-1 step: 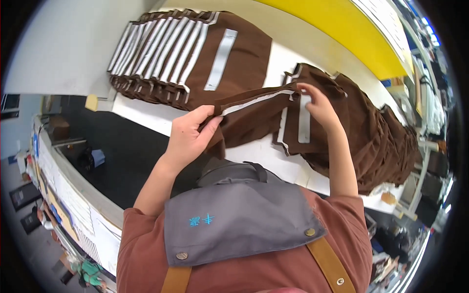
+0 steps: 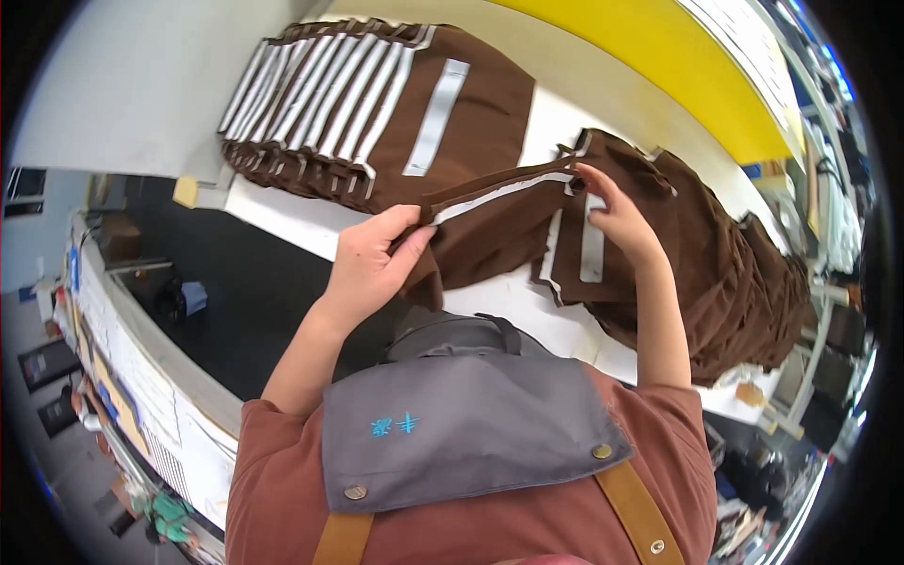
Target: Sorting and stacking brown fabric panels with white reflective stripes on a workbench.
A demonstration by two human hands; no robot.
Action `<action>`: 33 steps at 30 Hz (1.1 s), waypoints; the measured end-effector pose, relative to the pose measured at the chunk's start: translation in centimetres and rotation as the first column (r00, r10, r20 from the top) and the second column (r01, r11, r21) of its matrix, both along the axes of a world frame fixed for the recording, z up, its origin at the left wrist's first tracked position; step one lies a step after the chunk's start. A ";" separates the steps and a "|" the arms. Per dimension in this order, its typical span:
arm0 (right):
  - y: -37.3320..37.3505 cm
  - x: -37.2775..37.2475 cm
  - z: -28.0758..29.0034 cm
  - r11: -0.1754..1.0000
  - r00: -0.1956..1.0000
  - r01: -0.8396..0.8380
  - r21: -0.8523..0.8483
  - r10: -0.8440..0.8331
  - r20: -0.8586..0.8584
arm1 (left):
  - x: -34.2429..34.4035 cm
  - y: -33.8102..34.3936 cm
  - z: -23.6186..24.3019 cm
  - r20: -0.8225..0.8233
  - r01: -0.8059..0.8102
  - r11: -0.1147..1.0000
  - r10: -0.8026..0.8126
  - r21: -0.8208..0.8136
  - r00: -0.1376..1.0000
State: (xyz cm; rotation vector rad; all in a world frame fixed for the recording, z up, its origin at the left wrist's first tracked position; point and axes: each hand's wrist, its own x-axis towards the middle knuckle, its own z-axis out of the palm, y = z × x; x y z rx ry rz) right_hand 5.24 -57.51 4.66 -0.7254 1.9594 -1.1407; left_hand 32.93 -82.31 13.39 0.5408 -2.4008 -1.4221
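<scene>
A brown fabric piece (image 2: 499,240) with a white strip along its edge stretches between my two hands, raised over the white table. My left hand (image 2: 377,259) is closed on its left end, thumb on top, and a corner hangs below. At the other end, the thumb and fingertips of my right hand (image 2: 617,212) pinch the edge. Just beneath that hand lies a pile of brown pieces (image 2: 697,273), its top one bearing a white strip (image 2: 592,247). Beyond my left hand, similar pieces form a fanned row (image 2: 490,113) with several white strips showing.
The white table (image 2: 282,212) runs slantwise in front of me, with a yellow panel (image 2: 659,66) along its far side. A grey wall or board (image 2: 141,94) stands at the left. Dark floor (image 2: 217,282) shows below the table's left edge. A metal frame (image 2: 815,348) borders the right end.
The whole view has shifted slightly, so the table and piles sit a little further right. Both hands keep their hold on the brown fabric piece.
</scene>
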 end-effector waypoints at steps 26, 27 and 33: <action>-27.4 -7.0 1.5 0.993 0.873 -0.098 0.059 0.114 -0.474 | -0.5 0.3 -9.6 -0.108 -0.449 0.885 0.437 -0.127 0.893; -27.6 -7.3 1.0 0.992 0.874 -0.103 0.070 0.124 -0.471 | -0.7 -0.1 -9.8 -0.101 -0.453 0.884 0.443 -0.118 0.891; -27.5 -7.6 0.6 0.996 0.690 -0.075 -0.054 0.013 -0.724 | -1.1 -2.1 -10.5 -0.146 -0.473 0.835 0.450 -0.279 0.881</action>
